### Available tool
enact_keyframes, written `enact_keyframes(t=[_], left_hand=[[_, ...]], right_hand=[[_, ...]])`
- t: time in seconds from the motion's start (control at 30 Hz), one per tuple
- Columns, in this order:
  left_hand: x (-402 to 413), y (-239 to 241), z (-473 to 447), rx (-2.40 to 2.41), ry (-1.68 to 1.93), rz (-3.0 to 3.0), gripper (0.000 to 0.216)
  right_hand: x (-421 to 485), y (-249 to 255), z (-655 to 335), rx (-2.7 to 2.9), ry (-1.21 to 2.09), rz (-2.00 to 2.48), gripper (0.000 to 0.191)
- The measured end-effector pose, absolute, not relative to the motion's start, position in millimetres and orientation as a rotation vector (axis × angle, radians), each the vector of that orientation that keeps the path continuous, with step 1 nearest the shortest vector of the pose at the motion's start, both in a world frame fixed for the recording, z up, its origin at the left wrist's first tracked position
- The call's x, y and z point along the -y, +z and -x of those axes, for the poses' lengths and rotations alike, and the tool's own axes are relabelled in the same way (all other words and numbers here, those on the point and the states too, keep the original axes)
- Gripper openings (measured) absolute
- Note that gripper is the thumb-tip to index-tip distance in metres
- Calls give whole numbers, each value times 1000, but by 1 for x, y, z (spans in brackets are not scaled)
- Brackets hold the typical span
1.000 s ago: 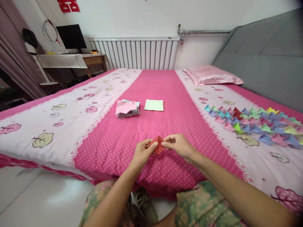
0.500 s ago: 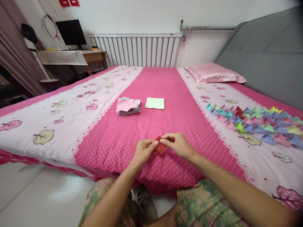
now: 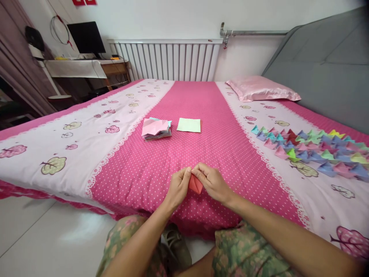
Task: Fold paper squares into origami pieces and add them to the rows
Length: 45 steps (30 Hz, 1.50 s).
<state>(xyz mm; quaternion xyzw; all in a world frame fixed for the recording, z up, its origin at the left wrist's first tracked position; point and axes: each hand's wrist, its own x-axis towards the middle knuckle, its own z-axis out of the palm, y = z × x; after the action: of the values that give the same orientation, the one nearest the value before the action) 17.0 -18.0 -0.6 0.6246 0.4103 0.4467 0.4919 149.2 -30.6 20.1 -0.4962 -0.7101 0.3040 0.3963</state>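
Observation:
Above the near edge of the bed, a small folded red origami paper [image 3: 195,184] is pinched between my two hands. My left hand [image 3: 179,185] grips its upper left part, thumb upward and fingers closed. On the upper right, my right hand [image 3: 211,181] holds it with thumb and fingers together. The two thumb tips nearly meet over the paper's top, which they hide; its lower part points down. Farther off lie a pale green square sheet [image 3: 188,125] and a stack of coloured paper [image 3: 156,128] with a pink sheet on top.
Rows of small folded paper boats [image 3: 314,148] in many colours stand on the right of the bed. Behind them rests a pink pillow [image 3: 262,89] by the grey headboard [image 3: 323,65]. The bedspread [image 3: 196,98] is pink with white dots.
My hands have drawn closer together at the top of the red paper. The paper has turned from a diamond facing me to a brighter, downward-pointing shape slightly lower.

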Motion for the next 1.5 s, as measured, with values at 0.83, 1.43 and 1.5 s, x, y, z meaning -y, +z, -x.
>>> enact_keyframes(t=[0.83,1.43,1.5], left_hand=[[18,1,-13,-1295,1345,-1632,36],[7,-2,-8,-719,1136,-1398,33],[6,-4,-8,-755,1115,-1388,32]], right_hand=[[29,20,-144,1222,1669,1203,35],[21,14,-150,1117,1469,1191,44],[22,14,-151,1201,1417,1171,48]])
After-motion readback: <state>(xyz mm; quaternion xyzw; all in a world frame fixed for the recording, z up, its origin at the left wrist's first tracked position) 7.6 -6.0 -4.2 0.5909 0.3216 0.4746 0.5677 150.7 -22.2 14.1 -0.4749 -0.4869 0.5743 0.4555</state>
